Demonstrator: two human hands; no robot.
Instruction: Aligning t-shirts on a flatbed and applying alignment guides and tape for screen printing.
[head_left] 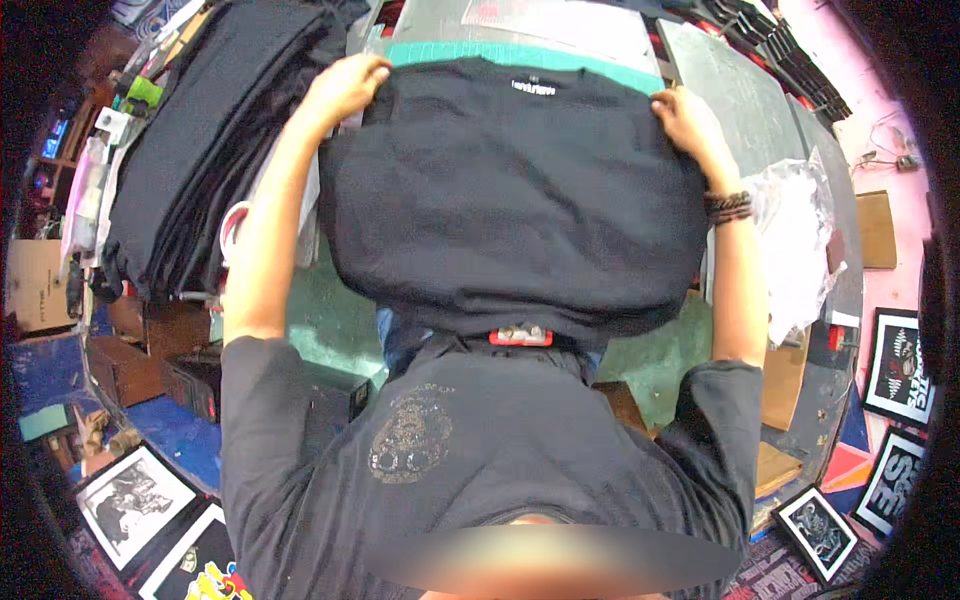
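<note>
A black shirt (520,190) is spread out in front of me, its collar at the far side with a small white print inside the neck. My left hand (350,92) pinches its far left corner between thumb and fingers. At the far right corner, my right hand (690,122) grips the cloth the same way; a dark beaded bracelet circles that wrist. Beneath the collar end shows a strip of green cutting mat (430,53). The near end of the cloth bulges toward my waist, beside a small red-edged object (520,337).
A long pile of black garments (200,150) lies to the left. Clear plastic wrapping (795,245) sits right of my right forearm. Framed prints (138,505) stand lower left, and another framed print (900,365) is at the right. Cardboard (877,230) lies at far right.
</note>
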